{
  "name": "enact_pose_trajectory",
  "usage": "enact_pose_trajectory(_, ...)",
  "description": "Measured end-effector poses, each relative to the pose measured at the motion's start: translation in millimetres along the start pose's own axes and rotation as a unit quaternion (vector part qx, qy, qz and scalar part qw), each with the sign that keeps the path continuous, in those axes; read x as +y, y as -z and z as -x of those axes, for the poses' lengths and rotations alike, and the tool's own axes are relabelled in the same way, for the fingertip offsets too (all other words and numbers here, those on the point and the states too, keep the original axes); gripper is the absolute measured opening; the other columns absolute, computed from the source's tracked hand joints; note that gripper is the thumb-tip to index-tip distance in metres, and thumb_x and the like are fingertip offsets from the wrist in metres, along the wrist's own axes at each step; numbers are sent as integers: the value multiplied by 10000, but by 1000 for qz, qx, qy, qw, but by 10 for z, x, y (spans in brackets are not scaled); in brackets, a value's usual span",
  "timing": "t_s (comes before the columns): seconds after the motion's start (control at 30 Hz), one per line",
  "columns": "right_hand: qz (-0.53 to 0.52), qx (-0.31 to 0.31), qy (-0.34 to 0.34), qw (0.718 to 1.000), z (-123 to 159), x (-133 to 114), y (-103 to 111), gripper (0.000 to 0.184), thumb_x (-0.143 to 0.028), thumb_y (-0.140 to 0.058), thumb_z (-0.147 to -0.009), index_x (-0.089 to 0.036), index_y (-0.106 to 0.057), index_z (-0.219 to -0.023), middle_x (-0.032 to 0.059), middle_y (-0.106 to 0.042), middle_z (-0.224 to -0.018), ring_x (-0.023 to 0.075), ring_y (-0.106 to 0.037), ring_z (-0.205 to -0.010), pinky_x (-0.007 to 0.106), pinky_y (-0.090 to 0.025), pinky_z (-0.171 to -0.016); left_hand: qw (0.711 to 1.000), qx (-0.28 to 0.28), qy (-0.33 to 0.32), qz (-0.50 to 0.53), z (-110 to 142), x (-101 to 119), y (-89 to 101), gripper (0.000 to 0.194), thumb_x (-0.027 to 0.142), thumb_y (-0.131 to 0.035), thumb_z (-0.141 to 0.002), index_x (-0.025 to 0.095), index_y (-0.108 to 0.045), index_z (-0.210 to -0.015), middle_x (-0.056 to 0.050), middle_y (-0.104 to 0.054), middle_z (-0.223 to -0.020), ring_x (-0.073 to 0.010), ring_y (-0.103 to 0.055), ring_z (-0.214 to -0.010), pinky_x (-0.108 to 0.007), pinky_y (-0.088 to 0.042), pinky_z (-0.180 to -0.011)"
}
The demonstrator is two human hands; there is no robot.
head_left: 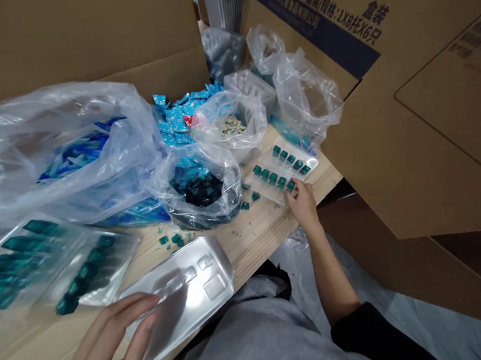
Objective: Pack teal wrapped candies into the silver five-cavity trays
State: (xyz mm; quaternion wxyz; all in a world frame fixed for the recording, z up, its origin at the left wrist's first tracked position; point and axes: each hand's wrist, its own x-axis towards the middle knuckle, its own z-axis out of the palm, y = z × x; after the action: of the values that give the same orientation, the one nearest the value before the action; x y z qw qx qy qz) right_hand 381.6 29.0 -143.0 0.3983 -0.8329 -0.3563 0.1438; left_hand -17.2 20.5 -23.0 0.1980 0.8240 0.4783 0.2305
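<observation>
My right hand [303, 204] reaches to the near corner of a clear plastic tray [271, 192], its thumb and forefinger pinched on a green glossy cube [291, 185] at the end of a row. Behind it, a second row of green cubes sits in another clear tray [312, 162]. My left hand [108, 351] hovers over the near left part of a shiny silver tray [211, 265], thumb and fingers apart with nothing visible between them. Whether its fingertips touch the tray, I cannot tell. Farther left, trays [119, 265] hold larger-looking green pieces, blurred.
An open plastic bag [233, 175] holds dark green cubes. Loose green bits [177, 239] lie on the wooden table [248, 243]. Behind are blue sachets [176, 121], a bag of small pale packets [254, 114] and a large bag [126, 106] with blue pieces. Cardboard boxes [437, 138] stand right and behind.
</observation>
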Motion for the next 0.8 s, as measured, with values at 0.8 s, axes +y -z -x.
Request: enact_pose_trajectory(0.8, 304, -442, 394, 746, -104, -1963, -1322, 363, -332, -610, -970, -156, -585, -1287, 114, -611, -1301, 257, -607, -1173, 496, -490, -1016, 994, 110, -4, -25, 80, -57, 34, 161, 338, -510, -999, 235, -632, -984, -10, -700, -937, -124, -695, -862, -180, -567, -751)
